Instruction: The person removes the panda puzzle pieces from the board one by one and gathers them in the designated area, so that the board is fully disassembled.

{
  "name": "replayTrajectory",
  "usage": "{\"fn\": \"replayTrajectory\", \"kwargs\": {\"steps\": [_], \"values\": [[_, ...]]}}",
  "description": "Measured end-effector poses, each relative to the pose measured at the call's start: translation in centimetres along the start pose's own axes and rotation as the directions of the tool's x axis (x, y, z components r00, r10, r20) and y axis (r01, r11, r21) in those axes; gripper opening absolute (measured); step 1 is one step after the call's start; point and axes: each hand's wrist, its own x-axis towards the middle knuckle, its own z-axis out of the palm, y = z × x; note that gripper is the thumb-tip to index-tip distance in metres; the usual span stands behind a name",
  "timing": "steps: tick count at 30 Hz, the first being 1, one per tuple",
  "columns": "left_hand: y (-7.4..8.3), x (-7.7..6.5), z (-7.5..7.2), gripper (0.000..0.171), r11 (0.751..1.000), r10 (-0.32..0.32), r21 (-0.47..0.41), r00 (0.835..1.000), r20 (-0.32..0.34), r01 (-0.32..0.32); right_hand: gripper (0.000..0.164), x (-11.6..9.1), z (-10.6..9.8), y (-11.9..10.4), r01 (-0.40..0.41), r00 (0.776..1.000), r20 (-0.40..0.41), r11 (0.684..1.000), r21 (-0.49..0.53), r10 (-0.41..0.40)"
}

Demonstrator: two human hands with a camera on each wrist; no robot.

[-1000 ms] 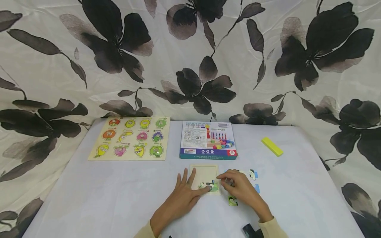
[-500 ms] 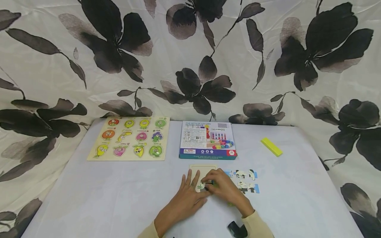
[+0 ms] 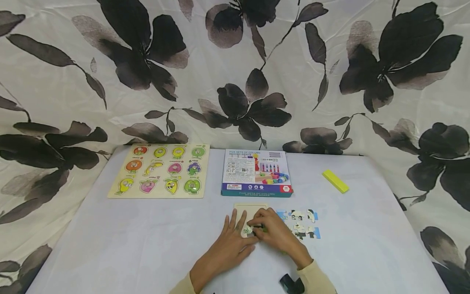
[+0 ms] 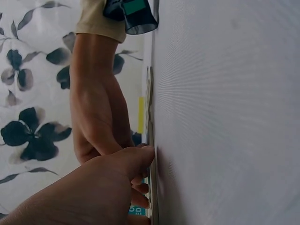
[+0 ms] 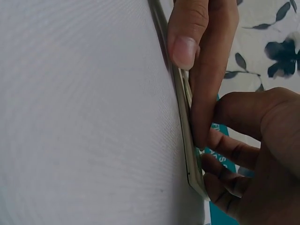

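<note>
In the head view, my left hand [image 3: 231,247] lies over the wooden puzzle board [image 3: 253,209], its fingers spread and straight. The right hand [image 3: 273,230] meets it on the board, thumb and fingertips pinching a small jigsaw piece that is mostly hidden behind them. Part of a green and dark picture [image 3: 247,231] shows on the board between the hands. Just right of the board lie several loose panda jigsaw pieces [image 3: 299,228]. The right wrist view shows the board edge-on, with the left thumb [image 5: 184,51] at its edge and the right hand's fingertips [image 5: 213,187] close beside it.
Behind the board stands a flat box [image 3: 257,173] of beaded columns. A fruit puzzle board [image 3: 158,171] lies at the back left, and a yellow block [image 3: 335,181] at the back right. A black device [image 3: 291,283] sits at the right wrist.
My right hand has moved left from the loose pieces onto the puzzle board, bringing a piece along. The left hand has shifted slightly, its thumb drawing back toward the board's near edge.
</note>
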Motion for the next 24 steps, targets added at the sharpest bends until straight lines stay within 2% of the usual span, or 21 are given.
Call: {"fn": "replayTrajectory", "kwargs": {"steps": [6,13,24], "values": [[-0.15,-0.1,0.07,0.032,1.0,0.004,-0.01,1.0,-0.012,-0.004,0.016,-0.03,0.0,-0.02,-0.025,1.0,0.005,0.999,0.03,0.025],[-0.1,-0.04,0.12,0.033,1.0,-0.01,-0.008,1.0,0.004,0.01,0.015,-0.03,0.02,0.01,-0.04,0.999,0.013,0.998,0.051,0.04],[-0.2,-0.14,0.11,0.033,1.0,0.009,-0.008,1.0,-0.005,-0.009,0.018,-0.19,-0.33,0.29,-0.013,1.0,0.028,0.994,0.113,0.01]]}}
